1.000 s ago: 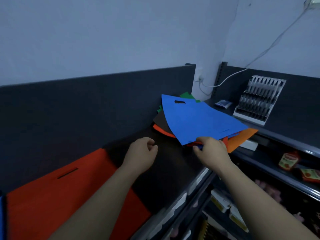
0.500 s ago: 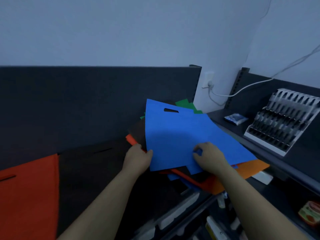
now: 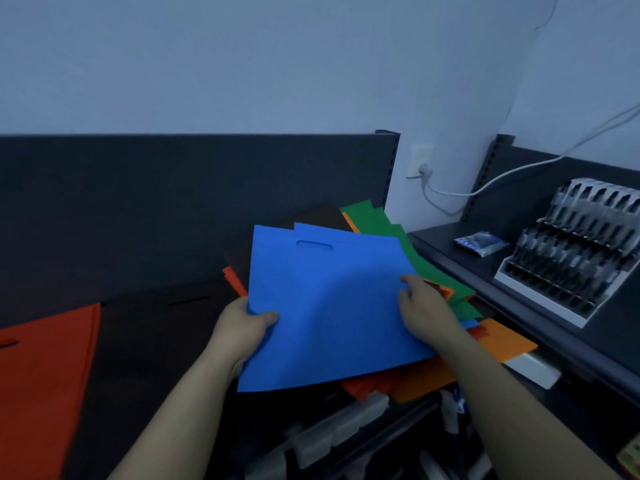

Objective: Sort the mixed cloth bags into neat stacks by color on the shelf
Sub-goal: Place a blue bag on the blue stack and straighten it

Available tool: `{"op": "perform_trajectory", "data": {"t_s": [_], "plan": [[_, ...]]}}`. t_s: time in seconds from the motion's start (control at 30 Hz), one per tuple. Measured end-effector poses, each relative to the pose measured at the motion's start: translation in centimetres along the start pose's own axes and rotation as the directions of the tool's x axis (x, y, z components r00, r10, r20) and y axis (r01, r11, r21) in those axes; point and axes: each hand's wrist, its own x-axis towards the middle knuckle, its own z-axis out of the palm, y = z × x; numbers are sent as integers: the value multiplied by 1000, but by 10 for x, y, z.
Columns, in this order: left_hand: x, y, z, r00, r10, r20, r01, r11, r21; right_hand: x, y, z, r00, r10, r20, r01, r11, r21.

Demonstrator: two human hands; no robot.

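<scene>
Left hand (image 3: 242,329) pinches the blue bag (image 3: 329,299) (thumb on top); right hand (image 3: 427,315) apparently pinches too.

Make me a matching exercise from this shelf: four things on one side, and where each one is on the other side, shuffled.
1 blue bag
2 red bag
3 green bag
4 blue packet

A lying flat at the far left
B gripped by the left hand and right hand
C beside the rack
D at the back right of the mixed pile

Pairs: 1-B, 2-A, 3-D, 4-C
</scene>
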Motion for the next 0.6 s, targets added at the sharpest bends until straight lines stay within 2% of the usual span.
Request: {"op": "perform_trajectory", "data": {"t_s": [0.17, 0.27, 0.3, 0.47, 0.6], "plan": [[-2, -6, -9, 996, -68, -64, 64, 996, -60, 5, -7, 3, 998, -63, 5, 63, 998, 32], [-3, -7, -7, 994, -80, -71, 73, 993, -95, 6, -4, -5, 999, -6, 31, 11, 988, -154], [-3, -7, -5, 995, -80, -65, 72, 992, -108, 5, -4, -3, 998, 0, 60, 9, 987, -162], [-1, -9, 7, 994, -82, -74, 70, 987, -145, -4, -13, 7, 986, -74, 149, 68, 997, 46], [-2, -10, 3, 993, -73, -98, 56, 985, -160, -4, -15, 3, 998, -40, 38, 33, 985, 171]]}}
